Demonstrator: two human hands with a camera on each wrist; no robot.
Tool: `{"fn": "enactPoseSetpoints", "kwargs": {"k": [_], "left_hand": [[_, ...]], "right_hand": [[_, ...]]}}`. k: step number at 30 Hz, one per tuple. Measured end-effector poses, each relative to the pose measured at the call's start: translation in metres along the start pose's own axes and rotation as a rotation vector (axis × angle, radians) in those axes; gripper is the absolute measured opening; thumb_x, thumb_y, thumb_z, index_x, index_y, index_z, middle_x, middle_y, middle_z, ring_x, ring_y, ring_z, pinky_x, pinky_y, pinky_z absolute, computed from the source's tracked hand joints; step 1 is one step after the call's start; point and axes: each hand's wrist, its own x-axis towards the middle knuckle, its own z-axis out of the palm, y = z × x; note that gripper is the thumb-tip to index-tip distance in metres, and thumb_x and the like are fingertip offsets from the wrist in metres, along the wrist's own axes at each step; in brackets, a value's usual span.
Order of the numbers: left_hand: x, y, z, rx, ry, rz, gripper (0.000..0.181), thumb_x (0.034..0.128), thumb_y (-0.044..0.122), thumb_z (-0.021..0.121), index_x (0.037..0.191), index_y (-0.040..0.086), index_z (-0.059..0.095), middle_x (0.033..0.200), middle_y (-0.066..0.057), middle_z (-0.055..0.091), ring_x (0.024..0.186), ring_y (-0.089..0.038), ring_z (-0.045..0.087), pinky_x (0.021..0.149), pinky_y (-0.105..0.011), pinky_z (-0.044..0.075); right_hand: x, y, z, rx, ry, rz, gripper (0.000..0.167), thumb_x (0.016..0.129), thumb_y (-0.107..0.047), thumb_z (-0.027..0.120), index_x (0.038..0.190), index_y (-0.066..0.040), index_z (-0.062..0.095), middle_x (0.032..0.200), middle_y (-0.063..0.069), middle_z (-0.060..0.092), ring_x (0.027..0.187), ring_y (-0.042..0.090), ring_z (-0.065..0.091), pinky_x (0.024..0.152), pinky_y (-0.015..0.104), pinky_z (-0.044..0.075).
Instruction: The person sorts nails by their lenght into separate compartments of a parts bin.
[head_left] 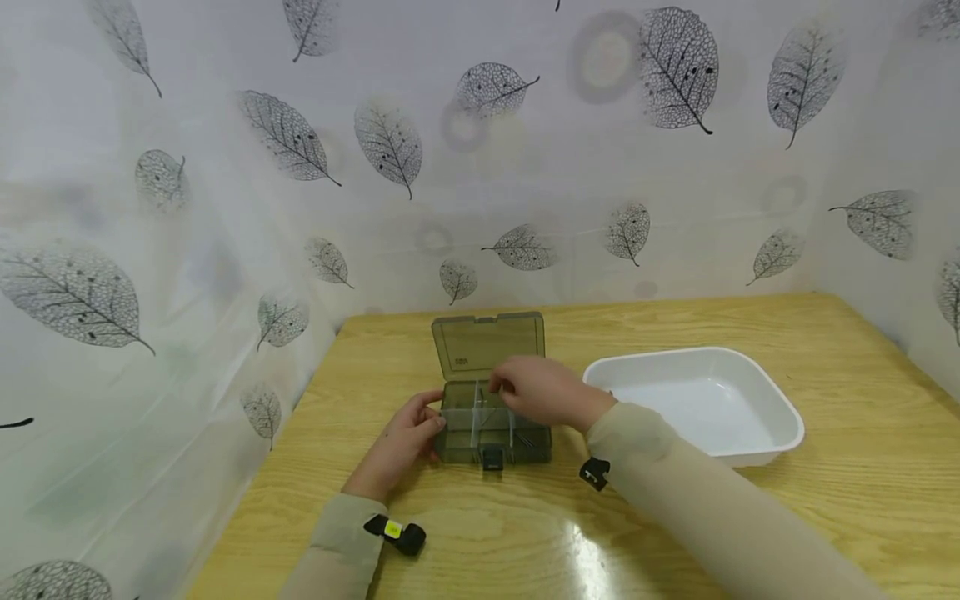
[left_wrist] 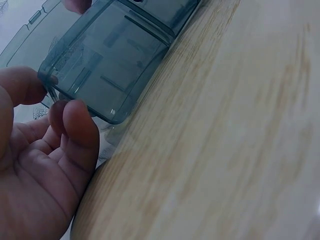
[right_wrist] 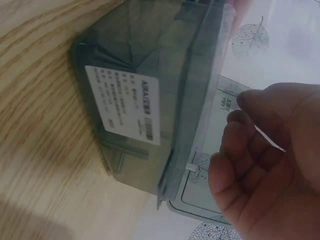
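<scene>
A smoky, see-through compartment box (head_left: 457, 454) stands on the table with its lid (head_left: 491, 346) raised at the back. At its left side my left hand (head_left: 401, 437) grips the wall; in the left wrist view the fingers (left_wrist: 80, 122) close about the box's corner. Over the middle compartments hovers my right hand (head_left: 543, 390), its fingers curled and pointing down. Whether something small sits between those fingertips cannot be told. Thin dark pieces (head_left: 528, 437) lie in the front right compartment. A white printed label (right_wrist: 125, 105) shows on the box wall in the right wrist view.
Right of the box stands a white basin (head_left: 787, 421), partly behind my right forearm. The wooden table (head_left: 487, 533) reaches back to a leaf-printed curtain (head_left: 555, 167), which also hangs along both sides.
</scene>
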Motion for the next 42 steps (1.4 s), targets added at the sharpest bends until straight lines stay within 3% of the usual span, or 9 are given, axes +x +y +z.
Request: {"fn": "enactPoseSetpoints", "kwargs": {"k": [12,23,33,42], "left_hand": [[-0.004,0.003,0.000,0.020,0.008,-0.001,0.051,0.1041,0.013,0.054,0.152,0.009,0.039,0.108,-0.018,0.055,0.074,-0.023,0.050,0.065,-0.038,0.056],[-0.003,0.001,0.000,0.019,0.008,-0.002,0.051,0.1041,0.013,0.055,0.153,0.010,0.039,0.106,-0.017,0.055,0.071,-0.021,0.049,0.064,-0.038,0.055],[-0.003,0.003,0.000,0.015,0.004,0.000,0.051,0.1043,0.012,0.054,0.153,0.009,0.039,0.105,-0.018,0.054,0.069,-0.021,0.048,0.064,-0.038,0.055],[-0.001,0.002,0.001,0.034,0.016,0.008,0.050,0.1039,0.011,0.054,0.152,0.009,0.041,0.105,-0.017,0.055,0.069,-0.021,0.050,0.063,-0.038,0.055]], "right_hand": [[-0.011,0.006,-0.009,-0.005,-0.009,0.009,0.018,0.096,-0.014,0.061,0.110,-0.014,0.073,0.098,-0.007,0.063,0.085,0.011,0.058,0.076,0.033,0.052],[-0.048,0.023,-0.029,-0.012,0.043,-0.009,0.013,0.098,-0.019,0.065,0.109,-0.019,0.072,0.099,-0.010,0.062,0.090,0.010,0.061,0.078,0.036,0.054],[-0.082,0.053,-0.043,0.005,0.051,0.038,0.014,0.097,-0.016,0.066,0.110,-0.015,0.071,0.093,-0.009,0.060,0.076,0.006,0.056,0.070,0.034,0.051],[-0.104,0.087,-0.040,0.014,0.029,0.050,0.017,0.093,-0.010,0.067,0.108,-0.014,0.072,0.097,-0.005,0.064,0.083,0.007,0.057,0.071,0.034,0.050]]}}
